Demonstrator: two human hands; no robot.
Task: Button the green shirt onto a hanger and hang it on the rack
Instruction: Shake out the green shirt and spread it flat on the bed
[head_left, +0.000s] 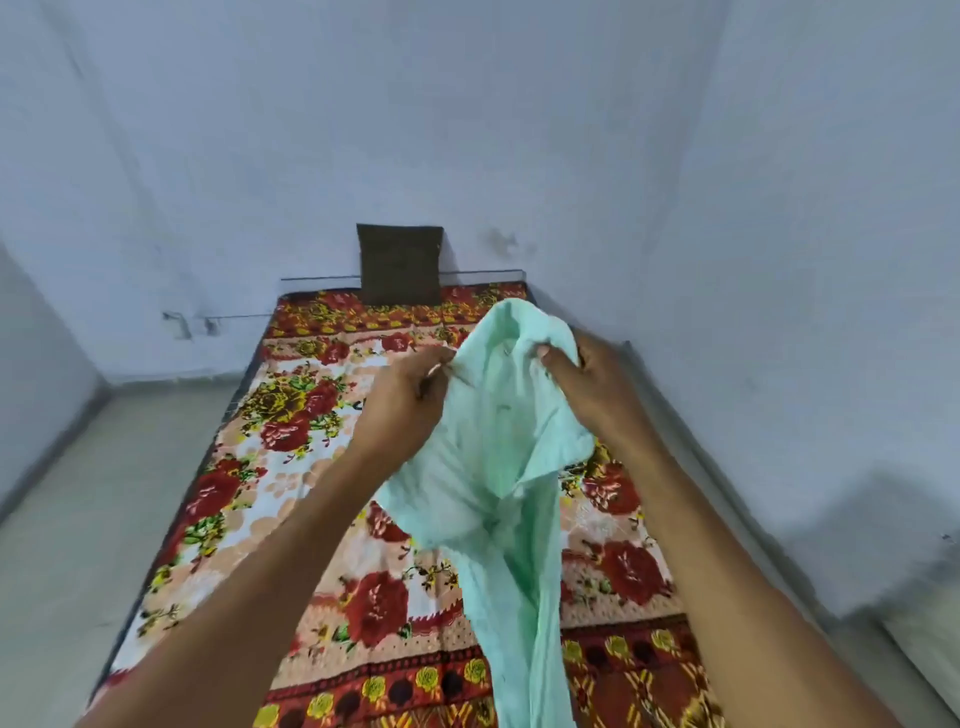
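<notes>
A pale green shirt (493, 467) hangs in the air above the bed, bunched and crumpled, its lower part trailing down to the bottom edge of the view. My left hand (410, 400) pinches the shirt's upper left edge. My right hand (587, 384) grips the upper right part near the collar, thumb pressed into the cloth. Both hands hold the shirt up at about the same height. No hanger or rack shows in the view.
Below the shirt lies a bed with a red and yellow floral sheet (291, 467). A dark brown cushion (400, 265) leans on the far wall. Bare floor (93, 519) runs along the bed's left; a wall stands close on the right.
</notes>
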